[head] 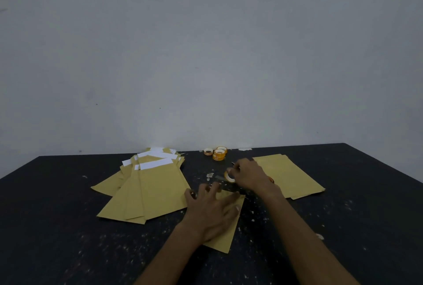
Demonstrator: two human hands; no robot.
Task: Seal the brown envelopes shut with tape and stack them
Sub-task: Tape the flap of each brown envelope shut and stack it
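A brown envelope (226, 236) lies in front of me on the black table (57, 227). My left hand (211, 211) presses flat on it with fingers spread. Just beyond it, my right hand (248, 173) grips a small tape roll (229, 176), and a strip of tape runs from the roll toward the envelope's top edge. A loose pile of brown envelopes with white strips at their flaps (146, 188) sits to the left. A neater stack of brown envelopes (290, 175) lies to the right, partly hidden by my right hand.
Three spare orange tape rolls (217, 153) stand near the table's back edge by the grey wall. Small paper scraps (210, 175) and white specks dot the tabletop. Something orange (271, 179) peeks out behind my right wrist.
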